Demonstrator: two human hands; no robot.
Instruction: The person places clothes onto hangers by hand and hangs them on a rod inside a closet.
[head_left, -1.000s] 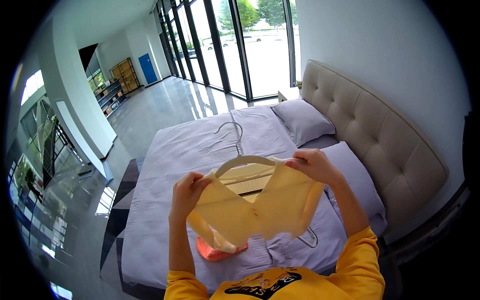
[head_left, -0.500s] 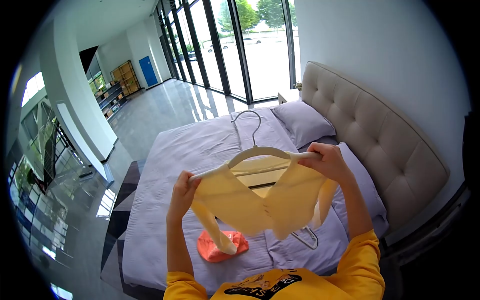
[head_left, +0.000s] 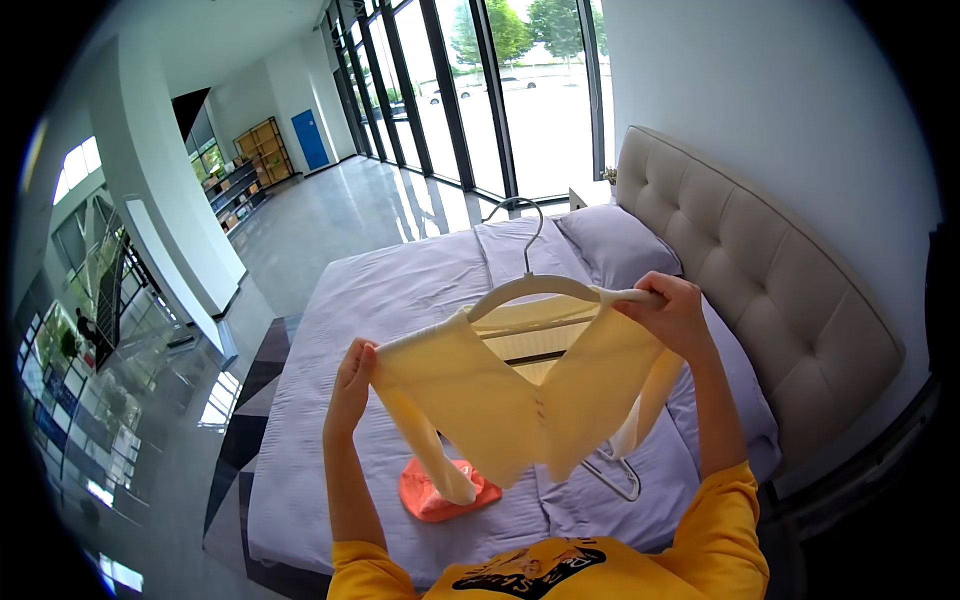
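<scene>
A pale yellow cardigan (head_left: 470,395) hangs spread on a light hanger (head_left: 533,285), its metal hook pointing up. My left hand (head_left: 350,385) grips the left shoulder, thumb and fingers closed on the cloth. At the opposite shoulder my right hand (head_left: 670,315) pinches the fabric near the hanger's end. Both sleeves dangle beneath, and the V-shaped front opening faces me. Below the left sleeve lies a coral-red cloth item (head_left: 430,498), partly covered; its kind is unclear. A second hanger (head_left: 625,480) rests on the bed, partly hidden behind the right side of the cardigan.
The bed (head_left: 350,310) has lilac bedding, a pillow (head_left: 620,245) and a padded beige headboard (head_left: 760,230). A patterned rug (head_left: 235,460) edges the left side. Tall windows (head_left: 545,110), a white column (head_left: 165,180) and shelves (head_left: 235,195) stand farther off.
The cardigan and hanger have shifted right in view, and the cardigan's left shoulder is stretched farther out. My left hand has moved slightly left, my right hand slightly right and up.
</scene>
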